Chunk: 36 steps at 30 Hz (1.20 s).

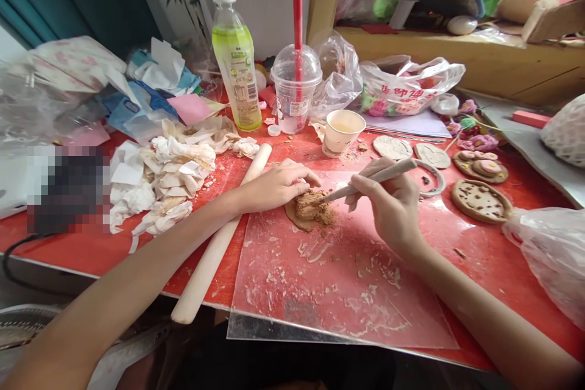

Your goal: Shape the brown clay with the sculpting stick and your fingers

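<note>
Head view: brown clay (311,209) sits toward the clear sheet's (338,292) far-left corner, right hand (393,210) clamped on a tapered tool (397,168) touching it, left hand (278,186) fingers loosely apart beside it; crumbly surface could break up if the tip digs hard.

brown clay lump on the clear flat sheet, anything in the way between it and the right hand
Nothing visible: the long, tapered grey-beige tool in the right hand reaches the brown clay lump with its tip. The left hand is on the lump's other side; the white paper cup stands beyond, off that line.
</note>
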Each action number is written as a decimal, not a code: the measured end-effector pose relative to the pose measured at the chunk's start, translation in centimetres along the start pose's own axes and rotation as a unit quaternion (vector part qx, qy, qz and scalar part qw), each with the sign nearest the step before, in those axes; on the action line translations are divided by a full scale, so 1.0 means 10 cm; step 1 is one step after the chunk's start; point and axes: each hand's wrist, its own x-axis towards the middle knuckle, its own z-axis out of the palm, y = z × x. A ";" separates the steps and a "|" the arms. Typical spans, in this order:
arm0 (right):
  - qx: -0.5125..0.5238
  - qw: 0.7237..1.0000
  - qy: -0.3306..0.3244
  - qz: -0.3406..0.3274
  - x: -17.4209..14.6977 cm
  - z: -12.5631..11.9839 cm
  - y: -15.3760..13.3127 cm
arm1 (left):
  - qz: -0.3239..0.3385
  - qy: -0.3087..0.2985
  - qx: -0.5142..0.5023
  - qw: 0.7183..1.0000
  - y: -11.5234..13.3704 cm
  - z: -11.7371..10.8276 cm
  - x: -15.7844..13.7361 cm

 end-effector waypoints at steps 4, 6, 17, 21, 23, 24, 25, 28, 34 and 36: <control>-0.018 0.997 0.069 -0.002 0.10 -0.17 0.01 | 0.037 -0.046 0.017 0.998 0.01 -0.01 -0.02; 0.004 0.996 0.086 -0.009 0.12 -0.20 -0.01 | 0.033 -0.050 0.041 0.997 0.01 0.00 -0.02; 0.147 0.969 0.160 0.116 0.19 -0.18 0.19 | 0.042 0.029 0.239 0.970 0.12 0.15 0.07; 0.198 0.952 0.190 0.135 0.22 -0.20 0.22 | 0.026 0.047 0.295 0.954 0.16 0.17 0.14; 0.220 0.945 0.198 0.139 0.23 -0.21 0.20 | 0.021 0.043 0.306 0.951 0.15 0.14 0.18; 0.231 0.941 0.202 0.141 0.23 -0.21 0.20 | 0.022 0.030 0.299 0.953 0.15 0.12 0.20; 0.240 0.938 0.206 0.141 0.24 -0.22 0.19 | 0.023 0.014 0.283 0.959 0.14 0.09 0.21; 0.259 0.930 0.217 0.142 0.27 -0.25 0.20 | 0.019 0.019 0.205 0.978 0.16 0.06 0.23; 0.300 0.916 0.229 0.138 0.28 -0.29 0.21 | 0.127 -0.097 0.091 0.983 0.22 0.25 0.16; 0.298 0.917 0.221 0.145 0.27 -0.29 0.20 | 0.128 -0.110 0.060 0.984 0.21 0.27 0.13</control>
